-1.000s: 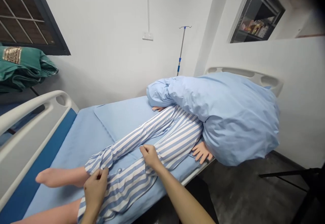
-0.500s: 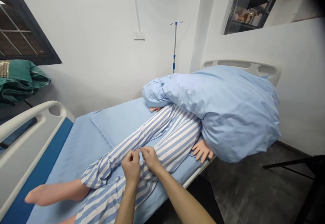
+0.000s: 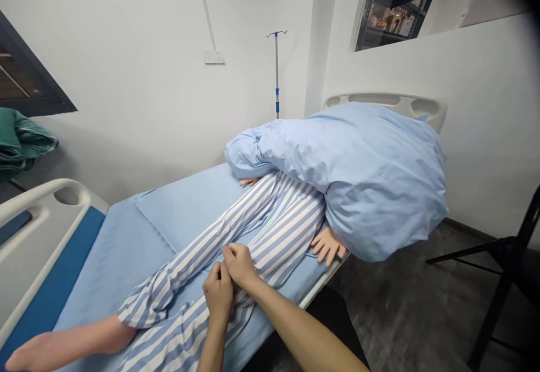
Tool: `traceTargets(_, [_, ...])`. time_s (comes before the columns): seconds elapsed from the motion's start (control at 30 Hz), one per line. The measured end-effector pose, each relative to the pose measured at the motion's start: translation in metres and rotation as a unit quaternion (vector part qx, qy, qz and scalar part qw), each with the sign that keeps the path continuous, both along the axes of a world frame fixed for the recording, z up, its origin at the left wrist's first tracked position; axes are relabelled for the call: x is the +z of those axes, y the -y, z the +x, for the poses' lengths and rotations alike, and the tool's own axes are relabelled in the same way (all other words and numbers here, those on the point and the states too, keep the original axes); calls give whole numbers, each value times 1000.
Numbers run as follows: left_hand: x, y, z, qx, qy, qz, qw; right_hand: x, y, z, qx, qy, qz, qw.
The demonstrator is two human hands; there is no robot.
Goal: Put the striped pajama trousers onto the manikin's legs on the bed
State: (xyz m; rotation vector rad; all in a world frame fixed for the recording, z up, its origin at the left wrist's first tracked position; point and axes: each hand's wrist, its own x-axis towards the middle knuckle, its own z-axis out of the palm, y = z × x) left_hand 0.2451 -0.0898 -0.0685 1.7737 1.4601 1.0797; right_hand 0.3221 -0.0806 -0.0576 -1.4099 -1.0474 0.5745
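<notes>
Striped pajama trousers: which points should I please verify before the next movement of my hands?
1. Left hand and right hand over the striped pajama trousers: ok, close together.
2. Fabric held: cannot tell; both hands are closed.
3. Trousers smooth: not ok, wrinkled at the far lower leg.
4. Light blue quilt away from both hands: ok.
5. Manikin's near hand uncovered: ok.

Hosp.-type rm, prob. training: IV pole (image 3: 277,71) nr wall (image 3: 135,68), manikin (image 3: 291,214) on hosp. bed (image 3: 185,200).
</notes>
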Motion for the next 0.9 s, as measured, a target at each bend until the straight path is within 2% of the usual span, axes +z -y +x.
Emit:
traceTargets(0.17, [0, 3, 1, -19, -12, 10, 1000, 37, -4, 35, 22, 107, 46, 993])
traceTargets(0.23, [2, 4, 2, -19, -24, 11, 999, 44, -5, 55, 9, 164, 46, 985])
traceTargets(0.3, [3, 5, 3, -15, -35, 9, 999, 39, -7, 74, -5, 214, 33, 976])
traceTargets(0.4, [3, 6, 3, -9, -40, 8, 999, 16, -6, 94, -18, 237, -2, 971])
traceTargets(0.5, [3, 6, 3, -13, -40, 8, 999, -6, -4, 100, -36, 230, -15, 972])
traceTargets(0.63, [9, 3, 14, 15, -28, -6, 999, -13, -3, 101, -69, 189, 1, 980])
traceTargets(0.7, [17, 2, 30, 22, 16, -20, 999, -12, -3, 102, -69, 169, 8, 983])
traceTargets(0.9, [45, 3, 91, -61, 226, -50, 971, -9, -5, 107, -60, 86, 29, 994])
